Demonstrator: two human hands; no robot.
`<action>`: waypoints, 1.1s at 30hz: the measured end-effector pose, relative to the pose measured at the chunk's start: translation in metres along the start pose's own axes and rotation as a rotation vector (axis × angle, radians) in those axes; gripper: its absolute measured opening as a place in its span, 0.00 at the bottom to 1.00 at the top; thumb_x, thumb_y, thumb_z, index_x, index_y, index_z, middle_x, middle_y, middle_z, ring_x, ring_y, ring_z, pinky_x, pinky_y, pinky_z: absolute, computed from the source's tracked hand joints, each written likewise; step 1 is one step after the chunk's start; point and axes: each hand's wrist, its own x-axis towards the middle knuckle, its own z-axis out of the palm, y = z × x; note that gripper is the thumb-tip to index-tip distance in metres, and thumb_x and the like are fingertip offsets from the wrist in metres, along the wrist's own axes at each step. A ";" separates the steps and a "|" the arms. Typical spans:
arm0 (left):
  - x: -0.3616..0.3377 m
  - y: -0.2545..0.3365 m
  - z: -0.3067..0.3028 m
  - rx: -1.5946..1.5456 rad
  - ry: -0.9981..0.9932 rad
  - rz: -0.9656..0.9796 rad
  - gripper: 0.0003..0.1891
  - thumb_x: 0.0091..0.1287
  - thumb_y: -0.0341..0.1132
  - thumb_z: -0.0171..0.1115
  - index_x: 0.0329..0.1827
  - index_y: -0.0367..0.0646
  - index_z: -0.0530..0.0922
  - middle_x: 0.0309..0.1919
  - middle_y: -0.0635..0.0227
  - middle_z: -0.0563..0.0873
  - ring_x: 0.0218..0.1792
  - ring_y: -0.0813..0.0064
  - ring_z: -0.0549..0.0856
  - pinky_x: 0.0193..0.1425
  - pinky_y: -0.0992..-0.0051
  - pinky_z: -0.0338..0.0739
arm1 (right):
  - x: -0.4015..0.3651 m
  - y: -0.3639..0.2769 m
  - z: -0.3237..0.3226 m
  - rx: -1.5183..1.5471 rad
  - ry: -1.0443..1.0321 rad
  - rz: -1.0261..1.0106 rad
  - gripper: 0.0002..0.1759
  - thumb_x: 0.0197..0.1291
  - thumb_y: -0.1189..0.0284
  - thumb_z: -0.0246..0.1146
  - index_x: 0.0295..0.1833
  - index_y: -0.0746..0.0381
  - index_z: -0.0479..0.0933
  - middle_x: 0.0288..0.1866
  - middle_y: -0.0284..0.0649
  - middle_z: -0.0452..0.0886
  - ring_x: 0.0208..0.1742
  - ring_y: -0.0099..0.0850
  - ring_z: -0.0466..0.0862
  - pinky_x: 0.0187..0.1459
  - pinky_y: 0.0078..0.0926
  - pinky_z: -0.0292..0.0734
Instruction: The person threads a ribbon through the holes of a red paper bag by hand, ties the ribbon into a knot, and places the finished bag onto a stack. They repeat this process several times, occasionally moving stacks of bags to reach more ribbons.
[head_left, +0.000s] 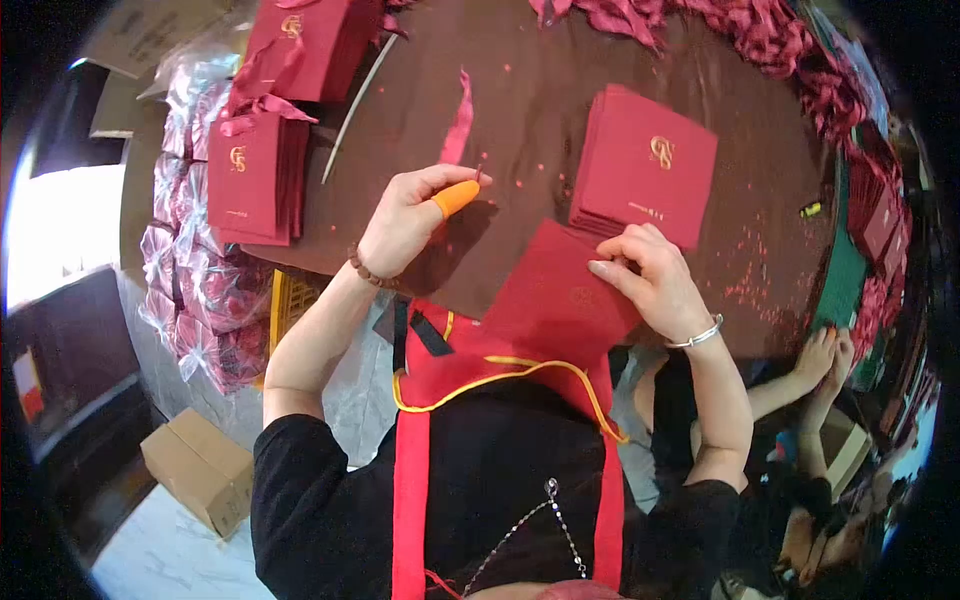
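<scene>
My left hand [415, 215], an orange finger cot [457, 198] on its thumb, pinches thumb and index finger together above the table. A tiny dark red bit shows at those fingertips, too small to name. A pink ribbon [460, 122] lies just beyond, its near end hidden behind the hand. In my right hand [655, 280], thumb and fingers grip the upper right edge of a flat red paper bag [550, 290] with a faint emblem. The bag tilts over the table edge near my red apron [450, 370]. Touching its upper edge is a stack of red paper bags [650, 160] with gold emblems.
Ribboned red bags [250, 180] stand at the table's left edge, near plastic-wrapped bundles [205, 300]. Pink ribbons [750, 30] heap along the far edge. Red scraps dot the brown table [400, 130]. Another person's hands [828, 360] are at the right. A cardboard box [200, 465] sits on the floor.
</scene>
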 end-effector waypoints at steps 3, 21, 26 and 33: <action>-0.007 -0.015 0.028 0.299 -0.008 0.180 0.12 0.67 0.28 0.57 0.50 0.34 0.79 0.46 0.64 0.85 0.49 0.76 0.81 0.56 0.77 0.73 | -0.017 0.013 0.006 0.044 -0.083 0.022 0.11 0.57 0.67 0.63 0.41 0.64 0.79 0.30 0.41 0.75 0.36 0.39 0.74 0.41 0.34 0.70; -0.038 -0.020 0.060 0.999 -0.005 0.613 0.08 0.56 0.32 0.63 0.39 0.49 0.83 0.31 0.72 0.78 0.39 0.68 0.76 0.41 0.68 0.66 | -0.019 0.011 0.045 0.212 -0.151 0.207 0.11 0.60 0.70 0.60 0.42 0.67 0.78 0.27 0.45 0.79 0.28 0.30 0.79 0.33 0.26 0.72; -0.049 -0.027 0.070 1.134 0.046 0.677 0.08 0.51 0.32 0.65 0.35 0.48 0.82 0.32 0.75 0.79 0.40 0.69 0.75 0.45 0.67 0.62 | -0.018 0.016 0.047 0.365 -0.212 0.290 0.12 0.62 0.69 0.60 0.42 0.69 0.77 0.26 0.33 0.77 0.30 0.17 0.73 0.33 0.19 0.70; -0.052 -0.041 0.082 1.183 0.047 0.721 0.10 0.51 0.32 0.64 0.38 0.48 0.80 0.33 0.73 0.78 0.41 0.69 0.75 0.44 0.67 0.62 | -0.019 0.022 0.052 0.405 -0.241 0.258 0.15 0.62 0.71 0.59 0.49 0.70 0.77 0.33 0.36 0.81 0.35 0.18 0.77 0.39 0.19 0.73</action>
